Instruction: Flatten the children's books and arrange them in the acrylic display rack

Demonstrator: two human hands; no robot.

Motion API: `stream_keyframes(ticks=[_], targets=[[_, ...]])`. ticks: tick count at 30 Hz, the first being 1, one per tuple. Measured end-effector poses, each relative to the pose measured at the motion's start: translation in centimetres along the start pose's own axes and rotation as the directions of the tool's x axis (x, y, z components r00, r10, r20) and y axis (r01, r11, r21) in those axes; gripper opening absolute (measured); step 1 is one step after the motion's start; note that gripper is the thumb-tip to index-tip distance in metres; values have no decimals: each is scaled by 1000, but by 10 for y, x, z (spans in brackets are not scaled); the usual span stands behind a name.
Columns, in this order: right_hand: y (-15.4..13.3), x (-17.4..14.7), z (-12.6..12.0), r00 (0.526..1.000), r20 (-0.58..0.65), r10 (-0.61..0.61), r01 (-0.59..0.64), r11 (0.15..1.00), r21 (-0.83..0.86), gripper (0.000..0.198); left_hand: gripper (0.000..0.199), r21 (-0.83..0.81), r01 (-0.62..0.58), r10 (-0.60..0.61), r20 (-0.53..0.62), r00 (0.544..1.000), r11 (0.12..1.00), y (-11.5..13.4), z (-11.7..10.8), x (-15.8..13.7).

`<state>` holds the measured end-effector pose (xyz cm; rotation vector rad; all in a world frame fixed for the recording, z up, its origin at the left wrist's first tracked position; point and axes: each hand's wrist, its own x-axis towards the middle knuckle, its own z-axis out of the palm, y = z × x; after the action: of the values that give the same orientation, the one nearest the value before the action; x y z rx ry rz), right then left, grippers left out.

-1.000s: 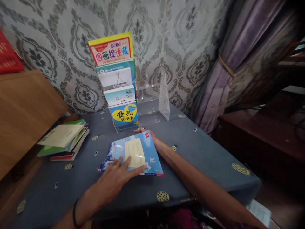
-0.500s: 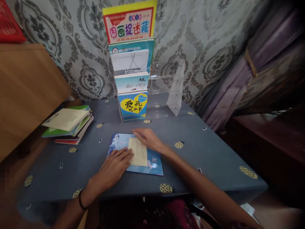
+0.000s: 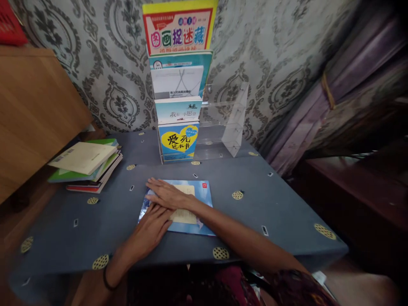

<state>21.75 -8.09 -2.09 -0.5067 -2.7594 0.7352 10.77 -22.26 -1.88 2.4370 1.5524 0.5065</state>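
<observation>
A thin blue book [image 3: 204,196] with a cream panel of small print lies flat on the table in front of me. My left hand [image 3: 152,225] rests palm down on its lower left part, fingers stretched out. Across the book's upper left reaches my right hand [image 3: 168,194], also flat with the fingers extended. Its palm side covers part of the cover, and its edge meets or overlaps the left fingertips. Neither hand grips anything. The book's left part is largely hidden under the hands.
Behind the book stands a clear acrylic rack [image 3: 236,121], its left column filled with several upright books [image 3: 178,142]. A stack of books [image 3: 86,163] lies at the left, beside a wooden cabinet [image 3: 38,114]. A patterned grey-blue cloth [image 3: 255,221] covers the table.
My right hand has swept left across the book, from its top middle to its upper left. My left hand stays on the lower left. The camera view has shifted slightly.
</observation>
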Motion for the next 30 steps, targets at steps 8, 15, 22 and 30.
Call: stream_keyframes(ticks=[8, 15, 22, 30], targets=[[26, -59, -9, 976, -158, 150, -166, 982, -91, 68, 48, 77, -73, 75, -35, 997, 994, -11, 11, -3], [38, -108, -11, 942, -261, 209, -257, 952, -164, 60, 49, 78, -89, 92, -35, 995, 993, -13, 11, -2], [32, -145, -8, 898, -349, 266, -354, 910, -216, 58, 45, 82, -85, 86, -12, 996, 993, -13, 9, -3], [23, -153, -10, 914, -299, 273, -363, 880, -305, 62, 60, 129, -123, 117, 52, 992, 984, -11, 3, -5]])
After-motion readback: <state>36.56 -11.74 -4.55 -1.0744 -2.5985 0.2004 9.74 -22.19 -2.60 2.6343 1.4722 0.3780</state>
